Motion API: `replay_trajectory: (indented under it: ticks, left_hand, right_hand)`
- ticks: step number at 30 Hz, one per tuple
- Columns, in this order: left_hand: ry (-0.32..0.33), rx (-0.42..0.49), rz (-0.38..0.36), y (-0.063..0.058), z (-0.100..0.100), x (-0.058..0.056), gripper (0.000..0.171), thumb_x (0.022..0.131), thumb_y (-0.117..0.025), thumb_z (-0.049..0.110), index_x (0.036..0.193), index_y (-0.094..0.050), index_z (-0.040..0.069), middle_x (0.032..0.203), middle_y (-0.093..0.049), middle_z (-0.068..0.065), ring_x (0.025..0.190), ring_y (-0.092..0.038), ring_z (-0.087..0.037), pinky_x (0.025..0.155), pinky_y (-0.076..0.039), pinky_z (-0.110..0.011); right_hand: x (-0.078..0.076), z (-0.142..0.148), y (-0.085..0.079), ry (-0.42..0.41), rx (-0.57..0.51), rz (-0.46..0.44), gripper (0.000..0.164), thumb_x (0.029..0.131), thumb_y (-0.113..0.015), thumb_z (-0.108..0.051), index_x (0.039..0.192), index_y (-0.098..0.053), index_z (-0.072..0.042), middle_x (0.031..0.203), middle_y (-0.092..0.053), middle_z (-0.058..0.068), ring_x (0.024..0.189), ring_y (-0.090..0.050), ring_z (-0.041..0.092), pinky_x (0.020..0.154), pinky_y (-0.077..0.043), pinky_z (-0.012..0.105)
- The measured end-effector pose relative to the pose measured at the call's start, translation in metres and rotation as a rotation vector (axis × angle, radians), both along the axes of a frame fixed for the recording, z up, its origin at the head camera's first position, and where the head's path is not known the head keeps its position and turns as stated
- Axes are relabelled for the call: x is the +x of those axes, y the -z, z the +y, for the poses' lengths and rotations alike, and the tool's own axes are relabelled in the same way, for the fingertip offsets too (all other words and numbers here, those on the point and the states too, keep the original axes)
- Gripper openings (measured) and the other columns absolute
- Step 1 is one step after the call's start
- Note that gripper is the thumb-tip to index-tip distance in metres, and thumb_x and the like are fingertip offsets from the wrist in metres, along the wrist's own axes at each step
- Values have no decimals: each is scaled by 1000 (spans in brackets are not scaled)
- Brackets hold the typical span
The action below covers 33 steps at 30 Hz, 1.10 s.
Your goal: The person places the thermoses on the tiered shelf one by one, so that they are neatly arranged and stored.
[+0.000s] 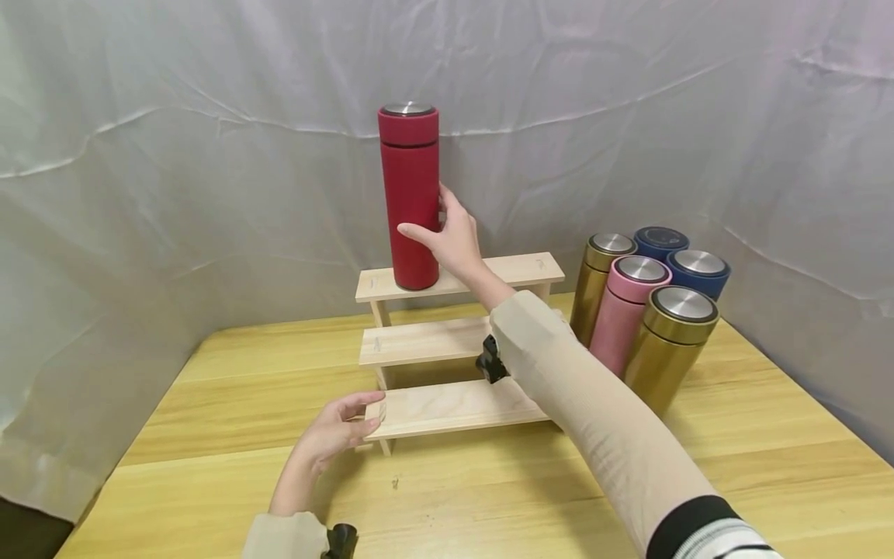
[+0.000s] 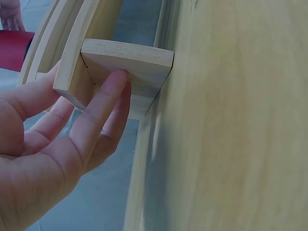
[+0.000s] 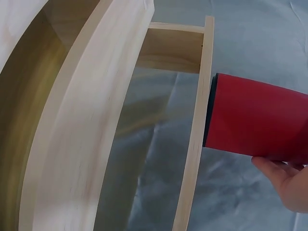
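Only from head, bottle caps [image 1: 409, 109]; right grip [image 1: 457, 241] clamped round red bottle [image 1: 412, 182], left grip [image 1: 337, 428] on rack [image 1: 454, 407]

My right hand [image 3: 286, 187] showed at the right edge, partly cut off, and I had its fingertips against the lower side of a red cylinder [image 3: 260, 120]. The cylinder lay sideways across this view, its far end out of frame. Its dark base [image 3: 210, 110] sat against the outermost board [image 3: 195, 130] of a pale wooden rack, with no gap that I could make out. A short crosspiece [image 3: 171, 48] joined that board near its top, and a broader board [image 3: 82, 120] curved past on the left. Creased grey cloth [image 3: 250, 43] hung behind.
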<state>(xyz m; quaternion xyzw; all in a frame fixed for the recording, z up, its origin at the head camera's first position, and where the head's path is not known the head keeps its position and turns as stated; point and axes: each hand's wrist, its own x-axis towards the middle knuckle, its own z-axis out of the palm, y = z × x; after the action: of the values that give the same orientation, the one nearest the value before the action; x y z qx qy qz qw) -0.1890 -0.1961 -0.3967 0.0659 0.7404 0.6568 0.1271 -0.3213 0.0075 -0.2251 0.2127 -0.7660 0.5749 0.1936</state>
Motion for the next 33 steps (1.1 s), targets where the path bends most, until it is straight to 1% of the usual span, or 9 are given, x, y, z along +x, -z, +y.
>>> replay_trajectory:
  ticks: [8,16,21,24,27,33]
  left_hand:
    - [0,-4,2,2,-1,-1,49,83,-60,5,127,-42,-6,130,-28,-32,108,-40,-36,82,-45,-39]
    - [-6,1,-12,0,-1,-1,48,83,-60,6,127,-42,-5,132,-29,-30,110,-39,-35,84,-44,-41]
    - [-6,-4,-11,0,-1,0,48,83,-60,6,127,-42,-5,130,-30,-30,104,-43,-32,81,-45,-38]
    - [-3,-6,-9,-1,0,0,48,84,-59,5,127,-42,-6,129,-30,-30,101,-44,-30,79,-45,-36]
    - [5,-6,-7,-2,0,0,48,84,-59,6,127,-41,-6,129,-29,-32,100,-45,-30,79,-46,-36]
    - [-8,-11,-10,-3,1,0,49,84,-60,6,127,-41,-6,131,-28,-32,105,-43,-34,83,-45,-39]
  right_hand:
    - [-3,-8,3,-57,5,3,69,79,-69,-19,137,-31,-8,119,-52,7,103,-50,17,83,-44,27]
    - [-6,-9,2,-72,-5,-15,72,82,-66,-16,140,-25,-9,126,-47,7,108,-47,17,86,-42,28]
    - [-7,-7,3,-83,-2,-34,73,82,-65,-17,141,-23,-10,132,-42,6,114,-43,16,89,-41,28]
    - [-7,-4,4,-77,1,-62,75,82,-66,-20,142,-21,-11,135,-39,6,117,-41,17,93,-39,29]
    - [-7,-1,6,-59,-8,-99,76,81,-67,-21,141,-22,-10,135,-39,9,118,-41,20,94,-38,32]
    - [-4,5,7,-35,-8,-164,69,82,-66,-25,138,-29,-10,131,-42,11,116,-43,22,91,-40,31]
